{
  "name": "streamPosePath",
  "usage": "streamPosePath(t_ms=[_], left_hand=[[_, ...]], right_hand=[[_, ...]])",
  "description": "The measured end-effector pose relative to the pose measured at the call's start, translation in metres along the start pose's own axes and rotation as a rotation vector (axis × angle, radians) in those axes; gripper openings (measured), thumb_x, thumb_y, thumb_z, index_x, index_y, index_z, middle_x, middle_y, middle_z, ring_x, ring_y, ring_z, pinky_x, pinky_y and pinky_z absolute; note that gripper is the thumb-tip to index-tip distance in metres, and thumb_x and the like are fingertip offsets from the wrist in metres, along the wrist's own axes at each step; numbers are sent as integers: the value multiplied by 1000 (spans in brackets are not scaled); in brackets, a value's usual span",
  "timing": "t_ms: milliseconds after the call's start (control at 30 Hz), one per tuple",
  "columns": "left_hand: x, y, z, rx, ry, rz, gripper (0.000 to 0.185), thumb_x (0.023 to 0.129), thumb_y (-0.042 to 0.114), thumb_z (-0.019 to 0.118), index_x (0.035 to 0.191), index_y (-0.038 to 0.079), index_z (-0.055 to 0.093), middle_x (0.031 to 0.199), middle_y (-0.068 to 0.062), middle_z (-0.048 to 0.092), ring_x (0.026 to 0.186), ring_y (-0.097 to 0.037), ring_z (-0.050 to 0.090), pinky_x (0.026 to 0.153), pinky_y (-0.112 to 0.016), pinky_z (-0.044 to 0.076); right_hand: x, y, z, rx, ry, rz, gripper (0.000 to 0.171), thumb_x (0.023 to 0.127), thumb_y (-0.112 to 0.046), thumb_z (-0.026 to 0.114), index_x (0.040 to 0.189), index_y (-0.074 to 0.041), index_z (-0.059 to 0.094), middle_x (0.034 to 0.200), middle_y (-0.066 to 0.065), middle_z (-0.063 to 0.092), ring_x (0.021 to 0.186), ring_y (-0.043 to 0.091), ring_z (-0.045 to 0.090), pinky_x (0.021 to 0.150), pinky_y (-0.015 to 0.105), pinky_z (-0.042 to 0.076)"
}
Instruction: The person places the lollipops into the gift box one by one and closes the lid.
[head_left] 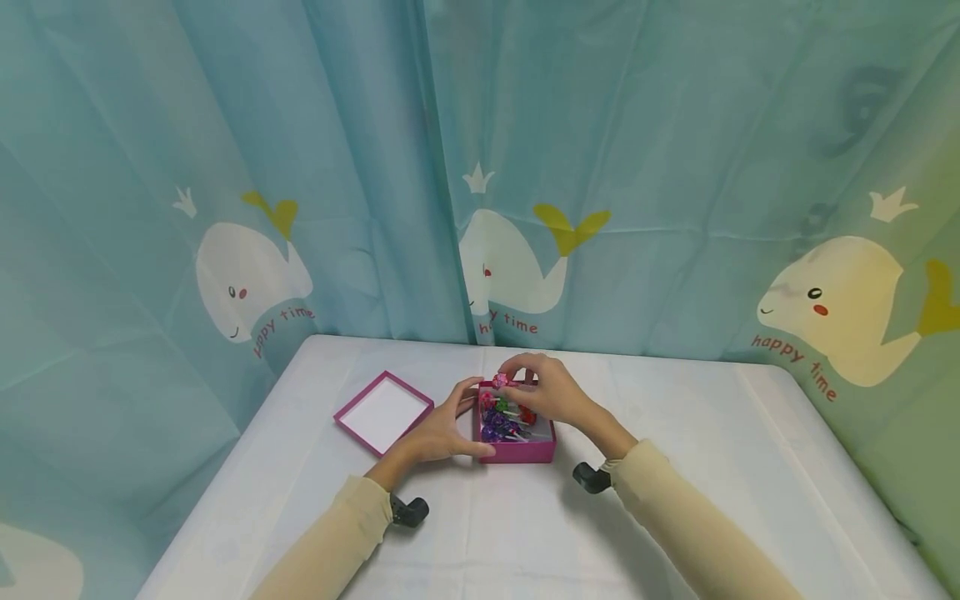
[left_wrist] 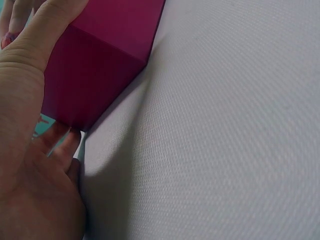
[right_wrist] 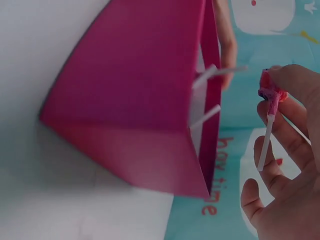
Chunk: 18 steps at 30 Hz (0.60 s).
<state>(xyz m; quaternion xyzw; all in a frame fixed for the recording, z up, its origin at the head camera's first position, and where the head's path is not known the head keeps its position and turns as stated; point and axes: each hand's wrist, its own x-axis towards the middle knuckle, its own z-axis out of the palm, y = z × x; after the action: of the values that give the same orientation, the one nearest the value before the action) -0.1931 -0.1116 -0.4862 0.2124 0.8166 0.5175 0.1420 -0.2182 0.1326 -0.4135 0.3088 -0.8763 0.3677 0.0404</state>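
In the head view a magenta box (head_left: 517,452) without its lid sits on the white table, and several wrapped lollipops (head_left: 497,423) in purple, green and red lie inside. My left hand (head_left: 437,432) holds the box by its left side, thumb at the front wall and fingers toward the back corner. Over the box's back edge my right hand (head_left: 553,392) pinches a pink-wrapped lollipop (head_left: 500,380) by its head between thumb and index finger. The right wrist view shows the white stick (right_wrist: 266,142) of that lollipop hanging down, with other sticks poking past the box rim (right_wrist: 214,150).
Left of the box lies a square lid (head_left: 384,414), white inside with a magenta rim. A white cloth covers the table (head_left: 675,425). Behind it hangs a blue-green curtain (head_left: 375,167) printed with whales.
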Motion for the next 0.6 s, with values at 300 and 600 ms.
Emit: streamPosePath(t_ms=[300,600], left_hand=[[0,1,0,9,1,-1,114,75,40,93,161,32,18,165,-13,30,152,-33,30,121,-53,30],[-1,1,-1,17,2,-12,114,75,42,93,161,34,18,166,-13,29,152,-34,30,121,-55,30]], right_hand=[[-5,5,12,-13,-39,-25,23,89,-16,82,110,-9,75,106,2,74,101,25,68,89,42,60],[-12,10,14,-160,-85,30,24,88,-21,81,111,-18,77,108,-2,73,96,18,55,84,50,40]])
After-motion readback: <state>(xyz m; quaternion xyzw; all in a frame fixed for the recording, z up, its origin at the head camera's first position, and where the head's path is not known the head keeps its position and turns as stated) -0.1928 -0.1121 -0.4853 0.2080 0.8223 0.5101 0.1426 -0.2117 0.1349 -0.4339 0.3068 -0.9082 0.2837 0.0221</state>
